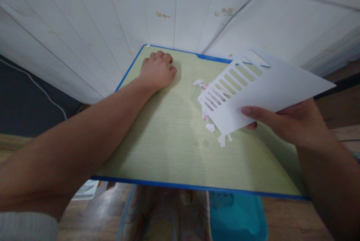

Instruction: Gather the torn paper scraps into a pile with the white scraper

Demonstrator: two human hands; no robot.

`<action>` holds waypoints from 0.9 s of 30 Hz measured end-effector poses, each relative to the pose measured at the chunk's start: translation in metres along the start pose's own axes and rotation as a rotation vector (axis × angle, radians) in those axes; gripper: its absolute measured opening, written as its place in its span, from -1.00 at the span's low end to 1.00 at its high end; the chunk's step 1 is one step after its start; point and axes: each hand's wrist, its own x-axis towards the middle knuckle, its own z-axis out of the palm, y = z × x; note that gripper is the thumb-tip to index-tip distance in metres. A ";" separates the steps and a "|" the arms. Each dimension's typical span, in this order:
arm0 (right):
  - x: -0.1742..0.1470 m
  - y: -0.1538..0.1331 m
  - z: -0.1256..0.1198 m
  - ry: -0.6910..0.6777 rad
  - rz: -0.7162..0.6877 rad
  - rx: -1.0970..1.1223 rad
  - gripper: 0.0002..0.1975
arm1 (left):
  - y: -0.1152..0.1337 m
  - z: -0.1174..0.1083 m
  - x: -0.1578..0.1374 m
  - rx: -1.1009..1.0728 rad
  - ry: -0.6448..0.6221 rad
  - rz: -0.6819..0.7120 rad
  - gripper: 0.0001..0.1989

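Note:
My right hand [292,121] grips a thin white sheet [253,95] by its lower edge, thumb on top. A row of rounded slots runs along the sheet's left side, and it is held tilted over the table. Small torn paper scraps [210,127], some with pink marks, lie beside and under its left edge; part of the pile shows through the slots. My left hand [158,69] rests on the far left of the pale green tabletop [157,139], fingers curled in, with nothing visible in them.
The table has a blue rim [180,186] and stands against a white panelled wall [157,1] with a grey cable [239,10]. Below the near edge are a turquoise bin [239,218] and the person's legs. Papers [87,190] lie at lower left.

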 end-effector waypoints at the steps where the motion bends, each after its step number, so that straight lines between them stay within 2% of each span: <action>1: 0.000 0.000 0.000 0.015 0.011 0.008 -0.81 | 0.000 0.000 0.000 -0.007 -0.005 -0.003 -0.56; 8: -0.004 -0.007 0.002 -0.067 -0.001 0.035 -0.80 | -0.004 0.002 0.001 -0.082 -0.006 0.011 -0.51; 12: -0.003 -0.007 0.006 -0.052 -0.012 0.012 -0.74 | -0.004 0.002 0.001 -0.107 -0.007 0.011 -0.51; 20: -0.006 -0.002 0.003 -0.028 0.001 0.032 -0.80 | -0.004 0.002 0.001 -0.109 -0.022 -0.005 -0.48; 27: -0.005 -0.020 0.013 -0.082 0.030 0.065 -0.80 | -0.002 0.000 -0.001 -0.097 -0.029 -0.005 -0.46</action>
